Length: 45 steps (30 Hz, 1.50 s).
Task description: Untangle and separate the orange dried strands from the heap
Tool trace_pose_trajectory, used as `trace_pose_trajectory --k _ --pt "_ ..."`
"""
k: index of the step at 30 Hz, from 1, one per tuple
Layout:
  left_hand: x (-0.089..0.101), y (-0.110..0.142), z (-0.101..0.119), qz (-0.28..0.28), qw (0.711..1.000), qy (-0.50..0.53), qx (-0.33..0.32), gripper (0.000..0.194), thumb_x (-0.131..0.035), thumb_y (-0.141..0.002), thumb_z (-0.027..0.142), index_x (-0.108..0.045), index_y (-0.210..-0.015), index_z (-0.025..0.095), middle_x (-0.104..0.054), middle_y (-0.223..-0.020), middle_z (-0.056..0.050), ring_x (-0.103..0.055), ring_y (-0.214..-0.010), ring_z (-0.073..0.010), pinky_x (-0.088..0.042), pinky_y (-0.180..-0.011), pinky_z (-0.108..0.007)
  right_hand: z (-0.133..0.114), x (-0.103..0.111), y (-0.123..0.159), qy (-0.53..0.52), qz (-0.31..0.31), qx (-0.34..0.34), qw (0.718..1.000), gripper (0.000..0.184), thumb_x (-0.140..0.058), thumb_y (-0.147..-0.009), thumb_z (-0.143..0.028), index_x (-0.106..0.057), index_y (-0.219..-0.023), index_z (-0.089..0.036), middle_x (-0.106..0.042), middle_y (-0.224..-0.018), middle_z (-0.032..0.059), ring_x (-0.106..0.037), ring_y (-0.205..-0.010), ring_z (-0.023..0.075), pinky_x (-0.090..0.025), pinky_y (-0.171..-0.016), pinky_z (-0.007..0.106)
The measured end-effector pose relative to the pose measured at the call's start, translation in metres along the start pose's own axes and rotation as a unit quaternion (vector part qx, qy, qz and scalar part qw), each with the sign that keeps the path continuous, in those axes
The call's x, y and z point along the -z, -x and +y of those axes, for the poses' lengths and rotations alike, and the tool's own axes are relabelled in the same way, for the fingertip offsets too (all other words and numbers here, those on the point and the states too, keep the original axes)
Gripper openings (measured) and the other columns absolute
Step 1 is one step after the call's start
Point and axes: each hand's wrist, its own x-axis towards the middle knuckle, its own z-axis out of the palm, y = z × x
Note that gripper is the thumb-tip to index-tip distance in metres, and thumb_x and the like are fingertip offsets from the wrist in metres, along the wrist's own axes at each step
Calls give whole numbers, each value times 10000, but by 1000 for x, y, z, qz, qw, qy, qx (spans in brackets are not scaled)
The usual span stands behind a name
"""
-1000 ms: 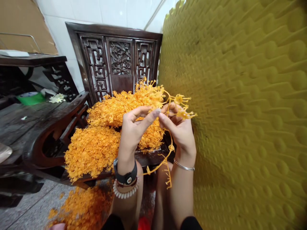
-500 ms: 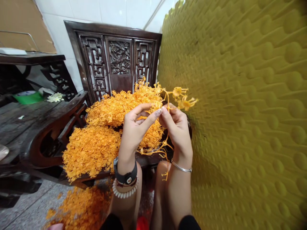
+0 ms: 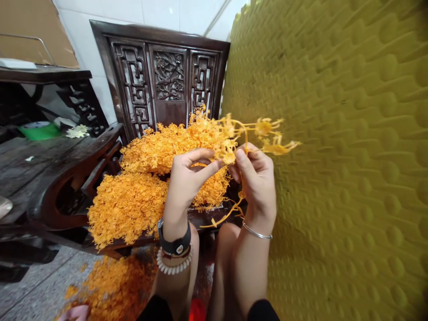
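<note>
The right hand (image 3: 257,189) is clamped on a thin, branching orange sprig (image 3: 245,125): thumb and fingertips close together on its stem. The sprig's forked tips project up and to the right of the grip, and a lower strand trails below the hand. The left hand (image 3: 189,187) sits just left of the grip, its thumb tip against a dense cluster of the sprig; whether it clamps cannot be determined.

Below and left of the grip, a mound of fine orange sprigs (image 3: 133,209) lies on the seat of a dark carved-wood chair (image 3: 167,76). A loose orange spill (image 3: 113,285) covers the grey tiled floor (image 3: 56,276) beneath. A yellow-olive dimpled foam sheet (image 3: 337,156) stands right of the grip.

The left wrist carries a black strap with a round dial (image 3: 174,246), its markings too small to read, and a white beaded bracelet (image 3: 173,264). The right wrist carries a thin silver bangle (image 3: 257,231).
</note>
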Motion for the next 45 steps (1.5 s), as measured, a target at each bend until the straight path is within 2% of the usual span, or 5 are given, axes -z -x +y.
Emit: trace_pose_trajectory --k 9,13,21,37,45 --pt "8 7 8 -34 997 52 37 259 -552 -821 380 -687 -829 159 -657 -856 -50 -626 -679 -116 -536 -568 -226 3 2 0 104 -6 17 994 189 -579 -836 -312 -544 -710 -177 -374 -561 -62 -310 -478 38 -249 -438 207" --pt "1 5 5 -4 999 -22 -25 208 -710 -700 351 -661 -738 152 -603 -692 0 -580 -612 -85 -500 -556 -174 5 -2 0 109 -4 11 994 244 -596 -820 -334 -510 -661 -170 -345 -564 -60 -291 -491 40 -233 -438 205" --pt "-12 3 3 -64 984 168 -7 127 -724 -710 304 -673 -697 188 -599 -614 33 -558 -555 -51 -493 -562 -157 -2 -20 2 -132 -2 4 991 444 -532 -850 -379 -280 -536 -191 -203 -482 -82 -204 -388 35 -204 -387 205" --pt "-41 21 15 6 943 334 -2 152 -779 -652 290 -665 -602 205 -538 -556 60 -436 -411 7 -332 -382 -116 1 -40 7 -457 13 50 888 416 -491 -872 -364 -357 -512 -205 -196 -435 -82 -217 -362 71 -385 -387 184" --pt "-47 28 18 17 948 319 14 231 -818 -564 371 -632 -545 236 -495 -522 67 -375 -401 -8 -374 -391 -140 -7 -38 12 -348 61 69 933 470 -437 -872 -463 -262 -515 -213 -165 -429 -72 -173 -359 88 -314 -378 224"
